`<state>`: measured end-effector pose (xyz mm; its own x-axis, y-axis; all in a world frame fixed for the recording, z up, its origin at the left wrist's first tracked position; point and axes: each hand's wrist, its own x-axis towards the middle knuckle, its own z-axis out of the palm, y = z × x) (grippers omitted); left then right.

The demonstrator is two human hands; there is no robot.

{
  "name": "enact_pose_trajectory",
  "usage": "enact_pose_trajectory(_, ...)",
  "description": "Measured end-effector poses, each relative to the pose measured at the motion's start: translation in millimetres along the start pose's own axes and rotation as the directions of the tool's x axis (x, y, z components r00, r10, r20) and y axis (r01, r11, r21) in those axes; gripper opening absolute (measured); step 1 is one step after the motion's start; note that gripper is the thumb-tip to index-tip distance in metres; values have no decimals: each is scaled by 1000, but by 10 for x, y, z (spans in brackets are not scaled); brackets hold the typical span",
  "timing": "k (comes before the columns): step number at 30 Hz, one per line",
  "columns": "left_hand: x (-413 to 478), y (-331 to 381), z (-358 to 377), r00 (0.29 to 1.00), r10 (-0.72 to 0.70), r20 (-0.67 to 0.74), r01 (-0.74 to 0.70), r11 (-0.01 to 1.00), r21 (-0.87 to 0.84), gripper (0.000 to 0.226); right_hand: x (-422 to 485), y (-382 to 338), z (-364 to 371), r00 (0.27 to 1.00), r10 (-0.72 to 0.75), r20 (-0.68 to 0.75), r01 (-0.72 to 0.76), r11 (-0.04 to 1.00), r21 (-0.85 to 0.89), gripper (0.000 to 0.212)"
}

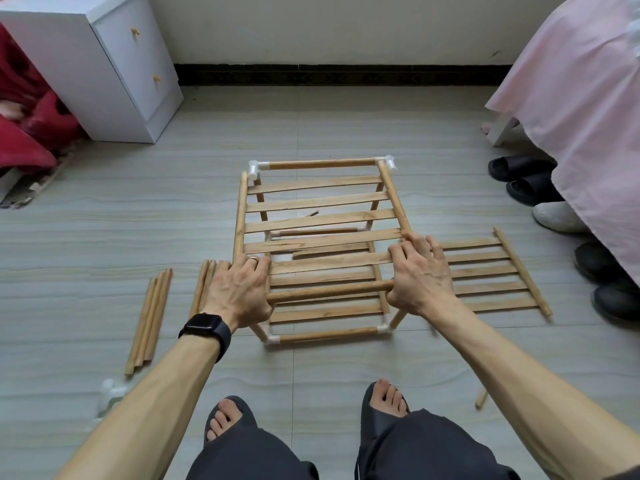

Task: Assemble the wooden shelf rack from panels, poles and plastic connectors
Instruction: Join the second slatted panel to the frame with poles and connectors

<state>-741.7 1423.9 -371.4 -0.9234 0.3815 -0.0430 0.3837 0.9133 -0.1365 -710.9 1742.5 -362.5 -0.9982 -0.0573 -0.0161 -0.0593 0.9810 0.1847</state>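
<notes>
**Top panel being seated on the rack**

The half-built rack point(325, 336) stands mid-floor point(346, 133). The left hand point(239, 289) and right hand point(419, 278) each clench a near corner of its top slatted panel point(318, 220), probably to press it level into the plastic connectors point(258, 166). A spare panel point(491, 275) lies just right and loose poles point(149, 317) left, within reach.

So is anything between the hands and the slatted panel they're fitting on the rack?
Nothing visible. The left hand and right hand grip the slatted panel at its near corners, with a pole spanning between them.
</notes>
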Motion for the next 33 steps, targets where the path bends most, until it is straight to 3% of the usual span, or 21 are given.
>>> enact_pose_trajectory(4,-11,2,18,1000,12,-8,-12,1000,13,44,-6,29,27,993,-46,-109,47,999,9,54)
enact_pose_trajectory(14,26,-18,-8,1000,16,-19,-15,999,42,46,56,55,25,994,-57,-89,58,998,10,49)
enact_pose_trajectory(17,-57,46,-38,1000,-7,13,6,1000,16,56,0,101,57,992,-65,-105,66,998,9,49)
enact_pose_trajectory(22,-299,220,-253,958,188,218,-123,952,-281,92,21,390,48,1000,1,13,0,996,-85,64)
enact_pose_trajectory(25,-331,406,-531,905,287,315,-122,883,-454,84,50,531,-4,977,203,-69,-204,979,-2,82)
enact_pose_trajectory(27,-256,427,-683,926,294,237,-132,841,-525,60,-59,477,-58,902,414,-121,-366,884,291,79)
enact_pose_trajectory(29,-125,276,-769,981,169,91,-91,827,-555,43,-260,312,-61,783,622,-14,-462,597,656,61)
enact_pose_trajectory(30,-44,147,-769,997,63,37,-31,819,-573,39,-387,187,-24,753,653,87,-461,428,777,61)
enact_pose_trajectory(31,42,1,-747,999,-50,11,47,807,-589,38,-533,20,24,759,623,191,-459,303,835,72)
enact_pose_trajectory(33,206,-293,-659,973,-224,52,213,796,-567,47,-816,-372,50,822,448,351,-470,186,863,95)
